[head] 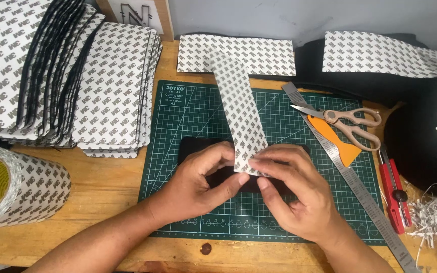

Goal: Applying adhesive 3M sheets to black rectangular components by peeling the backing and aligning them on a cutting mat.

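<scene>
Wooden worktop [102,192] carries a green gridded cutting mat [193,121]. At the near middle, the left hand [198,184] and right hand [291,194] each pinch the near end of a long white patterned backing strip [238,108], its long axis running toward eleven o'clock. Beneath, a flat black rectangular piece [193,147] lies mostly hidden. At two o'clock rest beige-handled scissors [347,121].

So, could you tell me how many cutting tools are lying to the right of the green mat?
2. The scissors lie across the orange scraper and metal ruler at the mat's right edge; the red utility knife lies beyond the ruler. Others may be hidden.
</scene>
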